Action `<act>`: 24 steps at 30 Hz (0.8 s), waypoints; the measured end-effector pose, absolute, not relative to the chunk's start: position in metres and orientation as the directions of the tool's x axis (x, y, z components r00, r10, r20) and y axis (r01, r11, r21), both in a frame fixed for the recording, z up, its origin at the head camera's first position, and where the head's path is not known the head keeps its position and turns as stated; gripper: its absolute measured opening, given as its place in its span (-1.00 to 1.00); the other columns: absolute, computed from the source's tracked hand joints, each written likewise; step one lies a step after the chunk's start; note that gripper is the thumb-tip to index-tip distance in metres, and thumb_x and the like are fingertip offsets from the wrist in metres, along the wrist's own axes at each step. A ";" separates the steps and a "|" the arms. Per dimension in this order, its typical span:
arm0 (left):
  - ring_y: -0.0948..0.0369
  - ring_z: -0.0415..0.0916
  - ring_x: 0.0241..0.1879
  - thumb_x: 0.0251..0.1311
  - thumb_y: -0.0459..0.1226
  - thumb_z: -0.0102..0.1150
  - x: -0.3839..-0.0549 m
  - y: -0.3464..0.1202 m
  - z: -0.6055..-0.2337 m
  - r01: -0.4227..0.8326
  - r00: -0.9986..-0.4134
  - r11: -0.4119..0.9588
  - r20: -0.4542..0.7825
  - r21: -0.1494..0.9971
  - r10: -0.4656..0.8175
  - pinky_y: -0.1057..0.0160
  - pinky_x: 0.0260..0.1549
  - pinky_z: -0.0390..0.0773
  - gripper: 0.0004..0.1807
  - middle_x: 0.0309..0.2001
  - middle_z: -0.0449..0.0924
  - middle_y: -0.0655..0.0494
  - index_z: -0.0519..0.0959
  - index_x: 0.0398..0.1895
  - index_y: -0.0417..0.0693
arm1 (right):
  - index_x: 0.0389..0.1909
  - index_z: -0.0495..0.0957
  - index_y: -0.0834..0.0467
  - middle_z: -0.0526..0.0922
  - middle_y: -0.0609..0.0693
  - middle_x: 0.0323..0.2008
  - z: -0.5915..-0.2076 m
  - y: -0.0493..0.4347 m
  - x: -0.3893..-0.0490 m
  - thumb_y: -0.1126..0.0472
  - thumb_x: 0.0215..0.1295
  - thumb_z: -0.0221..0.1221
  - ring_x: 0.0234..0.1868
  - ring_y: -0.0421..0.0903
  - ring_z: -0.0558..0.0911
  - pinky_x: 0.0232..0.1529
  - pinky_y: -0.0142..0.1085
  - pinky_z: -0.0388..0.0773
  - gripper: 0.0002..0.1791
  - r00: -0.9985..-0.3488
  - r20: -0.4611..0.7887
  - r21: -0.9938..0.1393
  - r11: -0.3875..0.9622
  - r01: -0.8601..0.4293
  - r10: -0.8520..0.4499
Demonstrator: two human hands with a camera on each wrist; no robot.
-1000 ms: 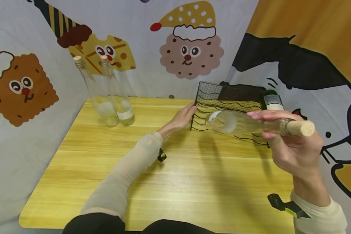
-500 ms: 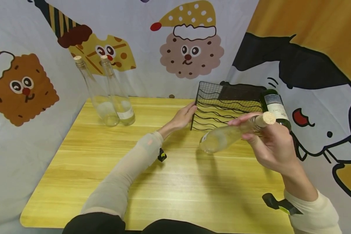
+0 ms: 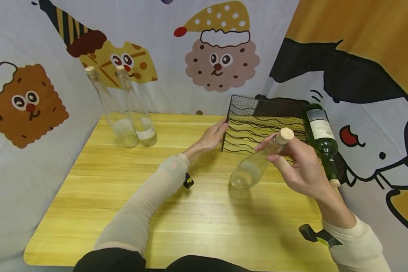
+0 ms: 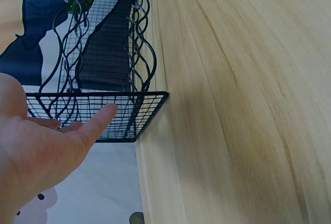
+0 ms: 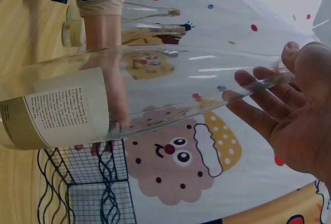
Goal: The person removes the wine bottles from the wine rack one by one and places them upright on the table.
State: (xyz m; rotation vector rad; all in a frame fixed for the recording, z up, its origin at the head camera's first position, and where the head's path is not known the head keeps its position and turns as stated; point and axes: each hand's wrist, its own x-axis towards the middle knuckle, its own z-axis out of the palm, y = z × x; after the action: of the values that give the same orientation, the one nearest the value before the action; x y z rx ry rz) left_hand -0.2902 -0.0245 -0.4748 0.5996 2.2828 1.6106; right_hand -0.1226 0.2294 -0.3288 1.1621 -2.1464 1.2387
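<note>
My right hand (image 3: 297,166) grips a clear glass bottle (image 3: 246,175) by its neck, just below the cork. The bottle leans, its base low over the table in front of the wire rack. A pale label (image 5: 67,110) with small print shows on its side in the right wrist view. My left hand (image 3: 210,136) rests against the left end of the black wire bottle rack (image 3: 243,105). In the left wrist view its fingers lie extended along the mesh end panel (image 4: 129,113). A green wine bottle (image 3: 321,130) lies at the rack's right end, corked neck toward me.
Two corked clear bottles (image 3: 144,128) stand upright at the back left of the wooden table (image 3: 190,219). A printed cloth backdrop (image 3: 176,75) hangs close behind the table and rack, and to both sides.
The right hand has moved left and down, bringing the bottle from nearly level over the rack to a steeper tilt in front of it. More of the green bottle shows. The left hand stays put.
</note>
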 end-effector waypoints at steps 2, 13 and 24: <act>-0.10 0.35 0.73 0.85 0.20 -0.43 -0.290 -0.025 -0.476 0.174 -0.874 0.292 0.011 0.940 0.486 -0.15 0.61 0.59 -0.20 0.79 0.25 -0.20 -0.08 0.92 0.04 | 0.17 0.65 0.44 0.88 0.12 0.00 -0.331 0.229 -0.123 0.52 0.53 0.28 0.10 -0.31 0.85 0.07 -0.56 0.80 -0.74 -0.583 0.669 -0.526 0.260 -0.810 -0.461; -0.10 0.33 0.74 0.85 0.21 -0.42 -0.289 -0.024 -0.475 0.172 -0.876 0.276 0.018 0.946 0.482 -0.16 0.58 0.62 -0.20 0.78 0.24 -0.23 -0.09 0.92 0.06 | 0.18 0.65 0.42 0.86 0.12 -0.01 -0.339 0.226 -0.130 0.36 0.65 0.29 0.11 -0.29 0.85 0.12 -0.53 0.80 -0.75 -0.589 0.659 -0.557 0.223 -0.800 -0.467; -0.11 0.35 0.73 0.85 0.22 -0.42 -0.289 -0.023 -0.475 0.170 -0.879 0.287 0.013 0.943 0.477 -0.15 0.65 0.54 -0.17 0.78 0.26 -0.22 -0.10 0.92 -0.01 | 0.19 0.64 0.37 0.84 0.14 -0.02 -0.346 0.229 -0.131 0.49 0.58 0.28 0.11 -0.31 0.83 0.09 -0.51 0.82 -0.75 -0.640 0.601 -0.576 0.295 -0.762 -0.479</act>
State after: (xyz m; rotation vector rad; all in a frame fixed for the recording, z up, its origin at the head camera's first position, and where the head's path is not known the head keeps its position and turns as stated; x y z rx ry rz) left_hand -0.2889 -0.0232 -0.4755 0.5926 2.2877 1.6232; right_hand -0.1308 0.2288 -0.3463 1.1242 -2.2547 1.2704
